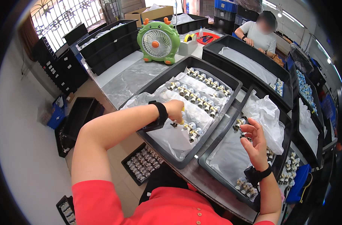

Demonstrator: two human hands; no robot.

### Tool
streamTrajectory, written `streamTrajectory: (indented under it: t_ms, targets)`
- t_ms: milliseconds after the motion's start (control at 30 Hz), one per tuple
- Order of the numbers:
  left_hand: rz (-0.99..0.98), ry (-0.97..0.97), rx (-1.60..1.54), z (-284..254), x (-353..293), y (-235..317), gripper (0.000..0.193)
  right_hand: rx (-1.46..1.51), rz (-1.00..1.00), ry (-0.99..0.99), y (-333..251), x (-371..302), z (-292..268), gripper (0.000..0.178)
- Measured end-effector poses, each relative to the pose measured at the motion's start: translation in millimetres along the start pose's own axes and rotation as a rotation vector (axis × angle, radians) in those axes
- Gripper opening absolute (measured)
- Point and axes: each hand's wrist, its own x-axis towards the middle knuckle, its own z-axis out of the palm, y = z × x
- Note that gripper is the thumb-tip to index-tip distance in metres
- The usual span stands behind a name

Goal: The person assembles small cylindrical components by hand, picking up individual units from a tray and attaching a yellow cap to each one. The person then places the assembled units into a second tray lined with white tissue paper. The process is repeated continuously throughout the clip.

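My left hand (174, 111) reaches into the middle black tray (186, 163), fingers closed and pointing down on a small figurine, mostly hidden, with only bits of yellow and black showing. Beside it, on white wrapping sheets, stands a short row of small white, yellow and black figurines (193, 130). Farther back in that tray are fuller rows of similar figurines (195, 98). Over the right tray (212, 170) hovers my right hand (255, 144), its fingers curved and thumb apart, with no held thing visible. Figurines (240, 123) lie close to its fingertips, next to crumpled white sheeting (266, 117).
Behind the middle tray stands a green animal-shaped fan (158, 43). A red dish of tools (207, 38) lies farther right. Other black trays (246, 56) line the right side, where a person (259, 33) works. On the floor at left sits a tray of figurines (144, 163).
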Motion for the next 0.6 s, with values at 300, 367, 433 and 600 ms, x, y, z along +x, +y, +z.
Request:
streamTrajectory:
  t_ms: [300, 367, 433, 600]
  targets:
    - [-0.06, 0.077, -0.001, 22.5, 4.7, -7.7, 0.045, 0.032, 0.007, -0.016, -2.8, 1.2, -1.6, 0.056]
    - [-0.048, 0.116, -0.004, 22.5, 2.5, -6.9, 0.044, 0.029, 0.002, -0.016, -4.8, 1.9, -2.2, 0.055]
    - [0.023, 0.158, 0.029, 24.7, 4.9, -10.5, 0.043, 0.031, -0.002, -0.014, -6.6, 2.1, -2.5, 0.054]
    - [0.04, 0.147, 0.002, 23.0, 4.5, -9.0, 0.039, 0.037, 0.008, -0.008, -7.8, 3.4, -3.6, 0.051]
